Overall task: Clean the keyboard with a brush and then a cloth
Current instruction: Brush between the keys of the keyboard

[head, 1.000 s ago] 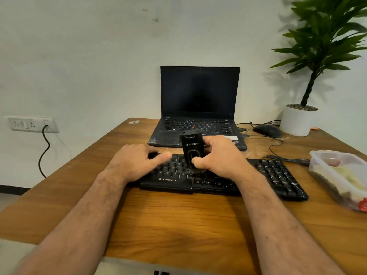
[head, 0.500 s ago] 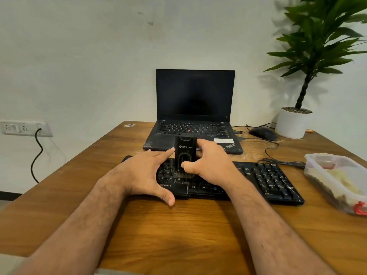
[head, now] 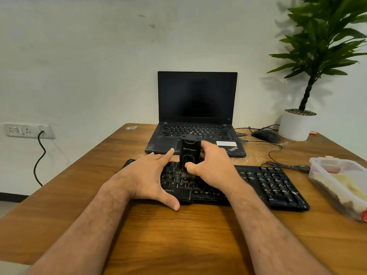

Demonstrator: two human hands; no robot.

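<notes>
Brushing step: the right hand point(head: 213, 165) grips the upright black plastic brush point(head: 189, 155) on the black keyboard point(head: 258, 183), steadied by the flat, released left hand point(head: 148, 177); next, probably sweeping rightwards.

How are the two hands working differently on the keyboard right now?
The left hand lies flat with spread fingers on the keyboard's left part, thumb at its front edge, holding nothing; the right hand grips the black brush. The left hand steadies the keyboard; the right hand holds the brush upright, bristles down on the keys. Both are over the keyboard's left half.
</notes>
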